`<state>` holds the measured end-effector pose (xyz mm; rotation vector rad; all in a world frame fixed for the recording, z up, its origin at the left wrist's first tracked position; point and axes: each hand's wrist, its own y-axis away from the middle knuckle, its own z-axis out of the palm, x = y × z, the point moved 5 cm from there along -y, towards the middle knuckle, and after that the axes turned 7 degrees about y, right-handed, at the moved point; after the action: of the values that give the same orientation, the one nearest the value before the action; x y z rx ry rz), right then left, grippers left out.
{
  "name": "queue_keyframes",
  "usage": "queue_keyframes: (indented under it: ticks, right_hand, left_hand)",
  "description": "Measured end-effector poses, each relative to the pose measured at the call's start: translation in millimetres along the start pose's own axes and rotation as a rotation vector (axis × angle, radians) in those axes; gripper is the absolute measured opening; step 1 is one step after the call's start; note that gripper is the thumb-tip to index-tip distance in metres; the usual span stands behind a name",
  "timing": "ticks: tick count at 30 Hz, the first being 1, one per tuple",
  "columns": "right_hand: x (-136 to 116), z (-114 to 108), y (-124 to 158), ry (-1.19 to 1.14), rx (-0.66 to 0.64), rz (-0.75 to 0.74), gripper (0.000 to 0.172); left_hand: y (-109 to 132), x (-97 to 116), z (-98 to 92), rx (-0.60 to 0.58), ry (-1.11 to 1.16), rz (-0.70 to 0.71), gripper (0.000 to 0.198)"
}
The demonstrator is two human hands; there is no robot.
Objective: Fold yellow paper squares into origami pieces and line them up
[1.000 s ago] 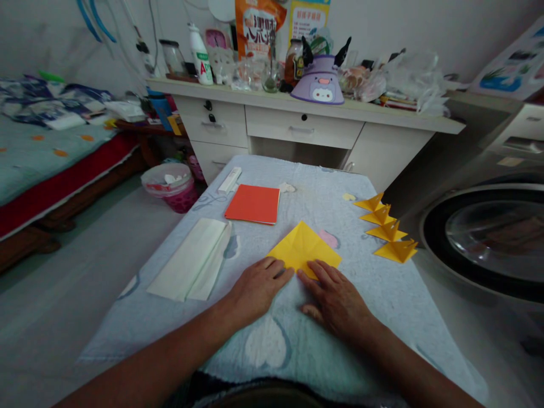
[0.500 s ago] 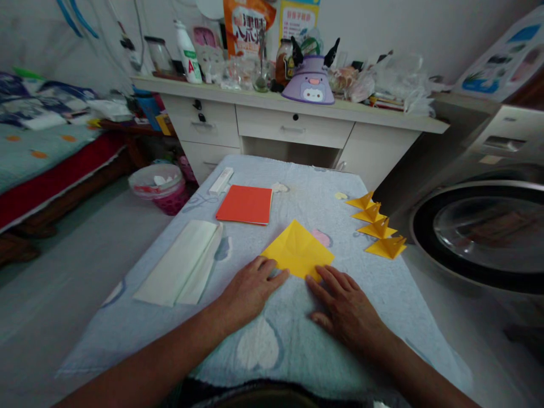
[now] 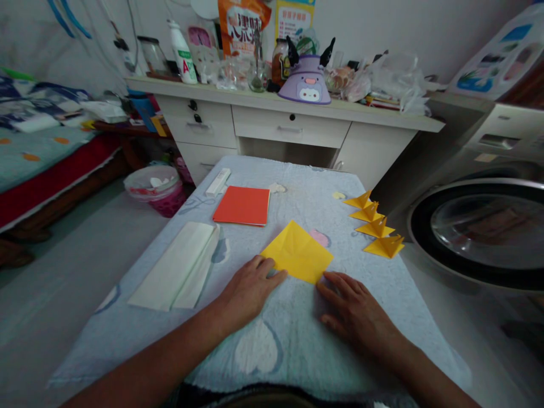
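A creased yellow sheet of paper point(image 3: 297, 252) lies on the cloth-covered table, one corner pointing away from me. My left hand point(image 3: 250, 286) rests on its lower left edge, fingers apart and pressing it flat. Beside the lower right edge is my right hand point(image 3: 355, 309), its fingers spread and the fingertips at the paper's near right corner. Several folded yellow paper pieces point(image 3: 376, 228) stand in a row on the table's right side.
A stack of red paper point(image 3: 242, 205), a small white box point(image 3: 218, 182) and a folded pale cloth point(image 3: 176, 266) lie on the left of the table point(image 3: 314, 362). Beyond are a cluttered white desk point(image 3: 255, 99), a pink bin point(image 3: 155, 187) and a washing machine point(image 3: 501, 136).
My right hand has slid right and slightly toward me, uncovering the paper's lower right edge. My left hand stays on the paper. The whole view has shifted a little.
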<state>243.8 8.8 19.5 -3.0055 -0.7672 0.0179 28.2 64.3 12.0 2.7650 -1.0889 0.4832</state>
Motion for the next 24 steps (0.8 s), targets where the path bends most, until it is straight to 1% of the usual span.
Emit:
queue_keyframes:
  ticks: [3,5,6,7,10,12,14,15,17,20,21,22,24]
  right_hand:
    - [8,-19,-17,-0.192,-0.034,-0.007,0.022]
    - [15,-28,-34,-0.325,-0.029,0.019,0.021]
    - [20,-30,-43,-0.373,-0.017,0.058,0.022]
    - [25,-29,-52,-0.392,0.009,0.106,0.021]
    - [38,-17,-72,-0.402,0.169,0.216,0.025]
    - [41,-5,-79,-0.385,0.292,0.199,0.031]
    - [39,6,-81,-0.348,0.387,0.148,0.035]
    - [37,9,-80,-0.34,0.416,0.12,0.036]
    - [33,13,-78,-0.342,0.442,0.075,0.039]
    - [30,9,-73,-0.35,0.443,0.033,0.045]
    - [29,5,-71,-0.352,0.438,0.027,0.046]
    - [29,2,-69,-0.354,0.43,0.023,0.045]
    - [30,-5,-65,-0.36,0.409,0.019,0.039]
  left_hand:
    - [-10,7,-7.3,0.01,0.035,-0.026,0.034]
    - [-21,13,-11.7,0.044,0.09,-0.036,0.032]
    - [-26,15,-14.1,0.083,0.136,-0.038,0.037]
    - [-32,17,-15.5,0.117,0.188,-0.054,0.045]
    - [-48,19,-8.4,0.087,0.34,-0.09,0.064]
    - [-54,18,-2.0,0.093,0.395,-0.108,0.069]
    - [-56,18,4.0,0.122,0.429,-0.112,0.069]
    - [-57,18,6.4,0.139,0.435,-0.11,0.067]
    - [-55,19,9.1,0.158,0.434,-0.095,0.056]
    - [-48,25,6.4,0.161,0.413,-0.059,0.03]
    - [-45,27,3.7,0.164,0.4,-0.041,0.025]
    - [-42,29,0.3,0.172,0.375,-0.022,0.023]
    - [-34,30,-7.8,0.216,0.345,0.006,0.027]
